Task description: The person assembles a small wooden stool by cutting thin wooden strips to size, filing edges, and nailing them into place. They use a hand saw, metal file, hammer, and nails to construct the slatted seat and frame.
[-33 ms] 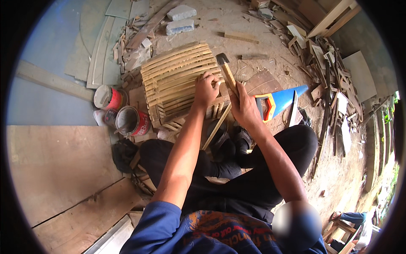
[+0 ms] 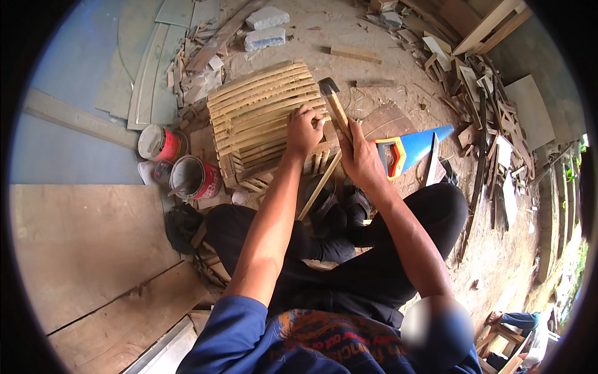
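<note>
A slatted panel of narrow bamboo-like strips, built like a small crate, stands on the ground in front of my feet. On its right edge rests my left hand, fingers curled in a pinch; anything between the fingertips is too small to make out. My right hand is wrapped round the wooden handle of a hammer, whose dark metal head points up and away, just beyond the panel's right edge. To the right of that hand lies a handsaw with a blue blade and an orange and black handle.
Two red paint cans stand left of the panel. Scrap wood is heaped at the right. Concrete blocks lie at the back, and large boards at the left. Part of another person shows at lower right.
</note>
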`<state>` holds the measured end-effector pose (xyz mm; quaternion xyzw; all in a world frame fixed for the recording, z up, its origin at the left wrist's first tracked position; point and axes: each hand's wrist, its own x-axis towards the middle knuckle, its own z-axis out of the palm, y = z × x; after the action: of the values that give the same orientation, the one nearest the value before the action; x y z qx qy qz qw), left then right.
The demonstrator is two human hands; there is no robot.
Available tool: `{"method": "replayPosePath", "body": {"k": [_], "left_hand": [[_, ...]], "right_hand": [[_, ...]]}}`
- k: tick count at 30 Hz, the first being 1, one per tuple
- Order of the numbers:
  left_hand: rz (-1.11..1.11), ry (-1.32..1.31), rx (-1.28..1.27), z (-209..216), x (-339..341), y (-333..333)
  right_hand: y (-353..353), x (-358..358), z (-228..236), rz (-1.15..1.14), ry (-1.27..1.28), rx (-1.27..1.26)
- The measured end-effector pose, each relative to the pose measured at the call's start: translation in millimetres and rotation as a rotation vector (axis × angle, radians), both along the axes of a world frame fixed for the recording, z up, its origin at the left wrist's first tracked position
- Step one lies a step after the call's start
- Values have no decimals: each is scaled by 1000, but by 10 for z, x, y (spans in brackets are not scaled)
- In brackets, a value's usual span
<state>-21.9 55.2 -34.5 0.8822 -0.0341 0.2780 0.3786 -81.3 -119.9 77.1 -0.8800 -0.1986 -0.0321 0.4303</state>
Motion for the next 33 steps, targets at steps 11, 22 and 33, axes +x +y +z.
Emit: {"method": "replayPosePath", "body": {"k": [11,22,33], "left_hand": [[-4,81,-112,35,146,29],[-38,129,-145,10,159,32],[-34,16,155,115,-17,110]], "right_hand": [[54,9,147,7,5,35],[-8,-8,-93,-9,31,-81],[-130,50,-211,-149,265,-139]]}}
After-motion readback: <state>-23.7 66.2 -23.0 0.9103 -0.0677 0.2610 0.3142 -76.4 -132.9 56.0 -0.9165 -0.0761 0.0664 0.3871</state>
